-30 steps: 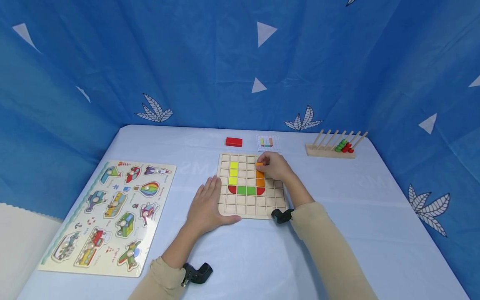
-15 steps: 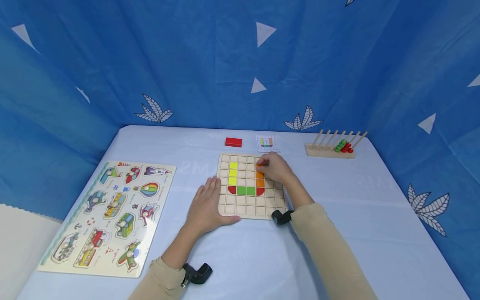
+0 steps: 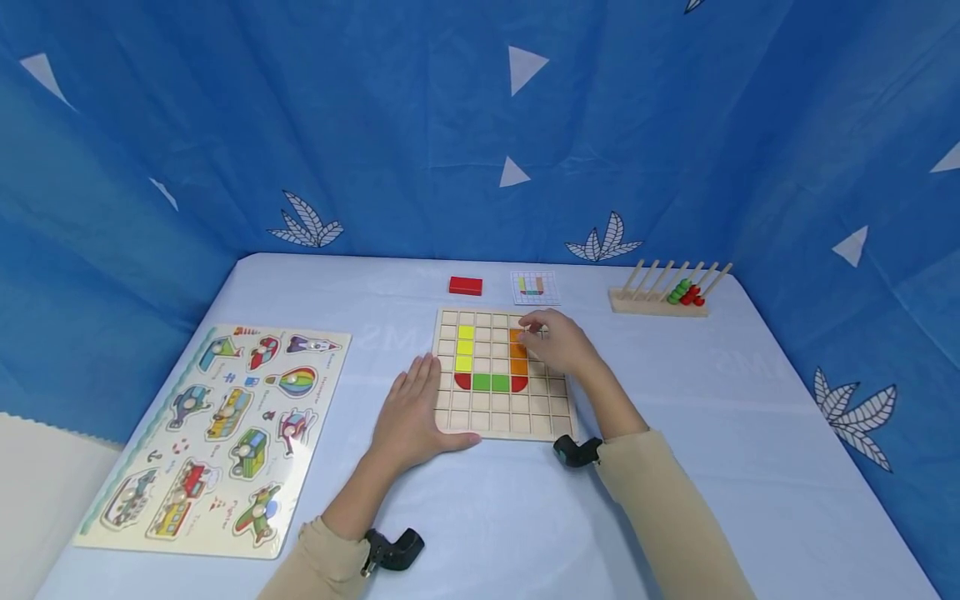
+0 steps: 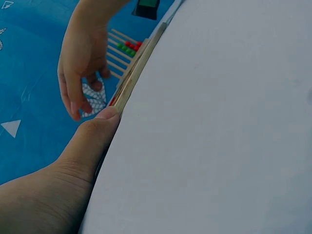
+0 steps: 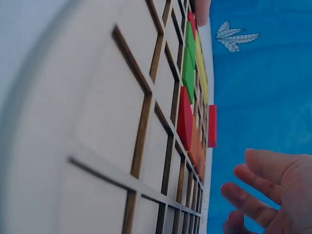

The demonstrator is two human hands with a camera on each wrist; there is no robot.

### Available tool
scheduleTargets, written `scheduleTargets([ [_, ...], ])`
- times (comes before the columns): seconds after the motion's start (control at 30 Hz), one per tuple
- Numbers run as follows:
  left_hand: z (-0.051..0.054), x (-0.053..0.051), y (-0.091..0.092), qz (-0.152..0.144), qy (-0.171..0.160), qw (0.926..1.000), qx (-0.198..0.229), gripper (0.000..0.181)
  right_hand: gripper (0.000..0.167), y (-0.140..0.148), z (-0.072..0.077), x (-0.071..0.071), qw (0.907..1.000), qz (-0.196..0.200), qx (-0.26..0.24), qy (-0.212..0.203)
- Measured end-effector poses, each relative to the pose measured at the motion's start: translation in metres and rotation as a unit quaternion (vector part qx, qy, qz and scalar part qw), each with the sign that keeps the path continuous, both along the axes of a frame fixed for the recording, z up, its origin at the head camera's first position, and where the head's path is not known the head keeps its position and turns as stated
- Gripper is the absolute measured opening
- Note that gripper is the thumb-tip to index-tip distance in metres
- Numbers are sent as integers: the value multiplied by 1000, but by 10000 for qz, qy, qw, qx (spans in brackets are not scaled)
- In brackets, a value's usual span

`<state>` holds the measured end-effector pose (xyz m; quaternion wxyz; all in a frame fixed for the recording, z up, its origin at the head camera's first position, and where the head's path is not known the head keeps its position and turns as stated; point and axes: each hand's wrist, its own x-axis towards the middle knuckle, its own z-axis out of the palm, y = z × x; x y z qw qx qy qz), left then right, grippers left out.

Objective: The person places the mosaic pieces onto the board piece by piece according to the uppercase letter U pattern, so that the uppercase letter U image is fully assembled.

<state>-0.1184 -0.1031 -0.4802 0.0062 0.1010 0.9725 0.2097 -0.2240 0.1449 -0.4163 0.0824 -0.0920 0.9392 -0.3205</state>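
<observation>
A wooden grid board (image 3: 480, 419) lies on the table in the head view. Several coloured tiles sit in it as a U: yellow tiles (image 3: 465, 348) on the left, green tiles (image 3: 491, 382) and rounded red corner tiles (image 5: 184, 119) below, orange tiles (image 3: 518, 365) on the right. My left hand (image 3: 408, 421) rests with straight fingers along the board's left edge, its thumb touching the front edge. My right hand (image 3: 558, 340) hovers at the upper end of the orange column, partly covering it. In the right wrist view, its relaxed fingers (image 5: 265, 165) hold nothing.
Behind the board lie a red block (image 3: 466, 286) and a small pattern card (image 3: 535, 287) with a similar U. A peg rack with green and red beads (image 3: 660, 307) stands back right. At left lies a vehicle picture puzzle (image 3: 217, 450). A blue curtain (image 3: 420, 125) rises behind the table.
The right hand has come away from the upper orange tile, moving slightly right and towards me, its fingers loosened. The left hand stays on the board's edge.
</observation>
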Motion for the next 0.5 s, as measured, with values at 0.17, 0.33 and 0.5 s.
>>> scheduleTargets([
  [0.17, -2, 0, -1, 0, 17, 10000, -19, 132, 39, 7, 2, 18, 9996, -33, -175, 209],
  [0.33, -3, 1, -3, -9, -15, 10000, -2, 134, 39, 13, 1, 37, 9987, -114, -248, 424],
  [0.5, -2, 3, -3, -6, -50, 9999, 87, 133, 39, 17, -1, 52, 9982, -209, -238, 518],
])
